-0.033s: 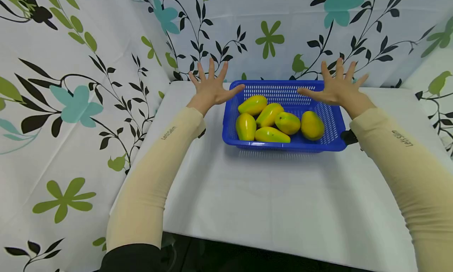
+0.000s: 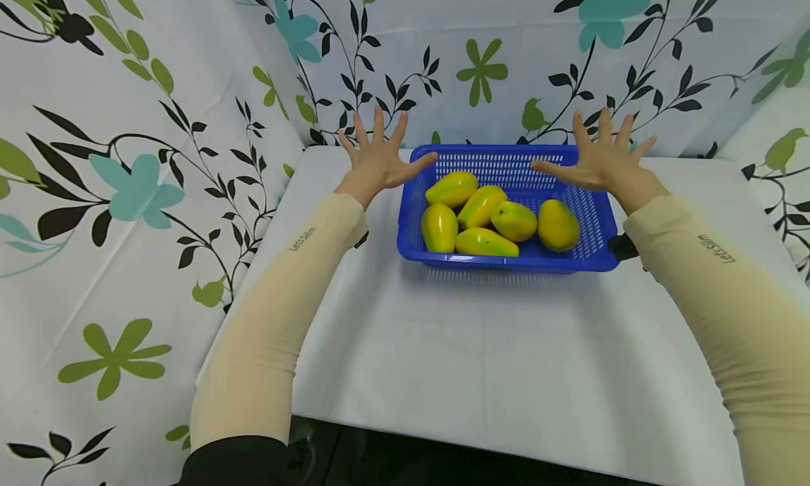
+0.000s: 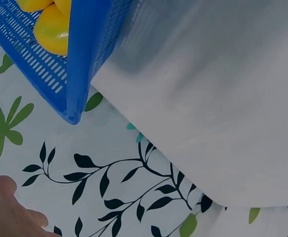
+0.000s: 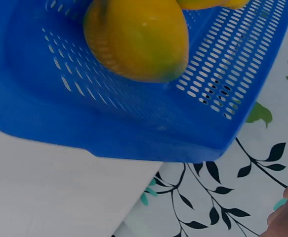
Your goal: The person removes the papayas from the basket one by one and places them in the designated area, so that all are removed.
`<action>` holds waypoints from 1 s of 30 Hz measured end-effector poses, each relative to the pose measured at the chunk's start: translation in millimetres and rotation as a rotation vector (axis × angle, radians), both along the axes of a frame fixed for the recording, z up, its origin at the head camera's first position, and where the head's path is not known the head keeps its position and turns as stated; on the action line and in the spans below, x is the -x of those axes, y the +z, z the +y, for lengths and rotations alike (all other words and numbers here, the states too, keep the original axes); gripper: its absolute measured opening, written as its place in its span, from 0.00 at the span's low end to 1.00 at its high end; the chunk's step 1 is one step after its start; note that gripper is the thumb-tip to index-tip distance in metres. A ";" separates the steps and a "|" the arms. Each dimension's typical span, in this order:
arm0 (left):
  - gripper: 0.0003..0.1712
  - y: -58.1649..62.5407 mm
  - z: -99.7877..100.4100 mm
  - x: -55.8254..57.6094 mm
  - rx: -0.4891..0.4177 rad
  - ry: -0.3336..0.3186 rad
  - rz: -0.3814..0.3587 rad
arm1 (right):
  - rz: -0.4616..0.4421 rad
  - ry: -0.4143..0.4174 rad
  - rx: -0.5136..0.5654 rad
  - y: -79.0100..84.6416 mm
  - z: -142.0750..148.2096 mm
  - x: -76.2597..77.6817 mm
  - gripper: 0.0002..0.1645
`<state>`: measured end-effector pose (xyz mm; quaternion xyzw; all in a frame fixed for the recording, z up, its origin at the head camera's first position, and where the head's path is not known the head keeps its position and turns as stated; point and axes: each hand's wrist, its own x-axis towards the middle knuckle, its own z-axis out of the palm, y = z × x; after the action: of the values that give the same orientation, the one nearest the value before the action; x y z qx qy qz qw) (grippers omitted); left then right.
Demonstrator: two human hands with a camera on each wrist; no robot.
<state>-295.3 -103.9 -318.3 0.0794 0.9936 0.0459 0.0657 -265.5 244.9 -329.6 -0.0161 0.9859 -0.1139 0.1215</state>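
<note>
A white-covered table is seen nearest; on it, six yellow-green mangoes are contained in a blue perforated basket. Near its far corners, the left hand and right hand are raised, fingers spread apart. Beyond, a floral-printed curtain is seen.

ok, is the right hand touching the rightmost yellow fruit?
Apart: head view shows blue basket visible between the right hand and that fruit.

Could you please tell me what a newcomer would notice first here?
The blue basket stands out first, toward the back of the white table, with six yellow-green fruits inside. In the head view, the left hand and right hand, both spread wide, appear near its far corners.
</note>
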 end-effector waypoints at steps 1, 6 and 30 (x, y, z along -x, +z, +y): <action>0.57 -1.1 0.0 -0.5 -0.005 -0.002 -0.004 | -0.003 -0.001 0.003 -1.0 0.2 -0.7 0.69; 0.57 -6.8 -1.9 -1.5 -0.025 -0.002 -0.006 | 0.008 0.012 0.010 -4.0 0.4 -3.1 0.69; 0.58 -40.5 -8.4 -5.7 -0.405 0.054 -0.129 | 0.048 0.077 0.024 11.0 -14.0 -7.2 0.66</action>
<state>-289.5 -112.2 -358.8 0.0612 0.9596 0.2515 0.1106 -258.3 230.9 -318.6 -0.0583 0.9857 -0.1205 0.1020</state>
